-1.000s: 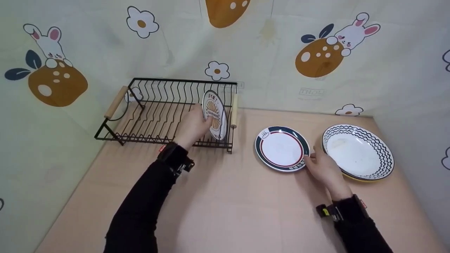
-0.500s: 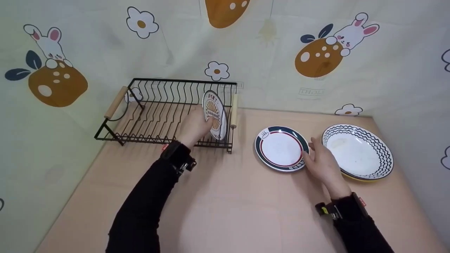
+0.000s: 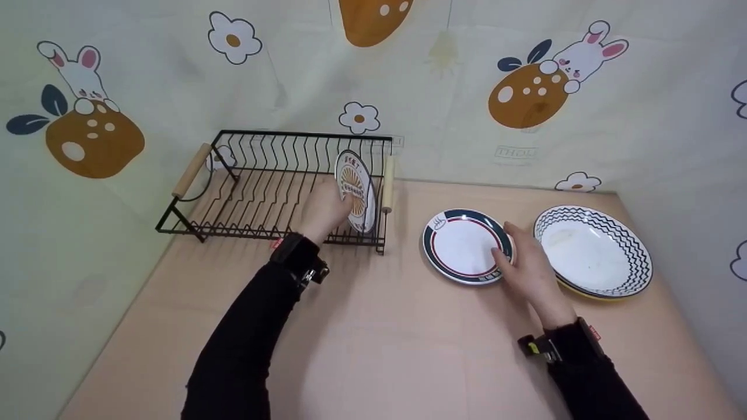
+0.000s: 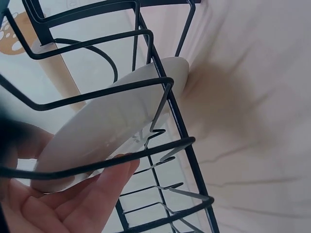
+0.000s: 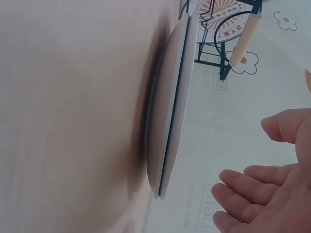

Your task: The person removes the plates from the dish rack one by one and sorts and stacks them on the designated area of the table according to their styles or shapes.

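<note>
A small white plate with an orange sunburst [image 3: 356, 189] stands upright in the right end of a black wire dish rack [image 3: 292, 133]. My left hand [image 3: 325, 208] holds it from the left; in the left wrist view the plate [image 4: 112, 126] sits between thumb and fingers [image 4: 92, 194]. A white plate with a navy and red rim [image 3: 461, 245] lies flat on the table. My right hand [image 3: 518, 261] hovers at its right rim. The right wrist view shows straight, spread fingers [image 5: 248, 189] apart from that plate's edge [image 5: 170, 111].
A larger zigzag-patterned plate [image 3: 592, 251] lies at the far right, on top of a yellow one [image 3: 583, 291]. The rack has wooden handles [image 3: 191, 170] and several free slots to the left. Patterned cloth walls close in the beige table [image 3: 379, 338].
My right hand has slid left and a little forward, from beside the navy-rimmed plate to over its right rim. The left hand and the racked plate stay put.
</note>
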Action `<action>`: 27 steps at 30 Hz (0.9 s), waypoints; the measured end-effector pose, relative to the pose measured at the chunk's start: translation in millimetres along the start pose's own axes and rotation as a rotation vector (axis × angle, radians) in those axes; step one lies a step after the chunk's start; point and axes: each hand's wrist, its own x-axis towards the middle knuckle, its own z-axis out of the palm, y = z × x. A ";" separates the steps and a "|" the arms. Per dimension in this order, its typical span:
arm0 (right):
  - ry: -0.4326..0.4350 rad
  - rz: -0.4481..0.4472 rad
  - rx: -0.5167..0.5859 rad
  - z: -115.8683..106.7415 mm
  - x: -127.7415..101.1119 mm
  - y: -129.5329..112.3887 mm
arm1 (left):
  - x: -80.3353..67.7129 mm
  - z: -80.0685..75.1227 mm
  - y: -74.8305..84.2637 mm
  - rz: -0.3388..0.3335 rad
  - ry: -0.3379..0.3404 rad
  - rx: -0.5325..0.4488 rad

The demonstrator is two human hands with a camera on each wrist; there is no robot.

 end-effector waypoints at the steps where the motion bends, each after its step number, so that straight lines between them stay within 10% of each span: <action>1: 0.008 -0.011 0.003 0.6 0.1 -0.2 | 0.5 0.3 -0.3 0.003 0.003 0.003; 27: 0.022 -0.091 0.070 12.8 4.4 -15.4 | 5.5 6.2 3.6 -0.049 0.013 -0.075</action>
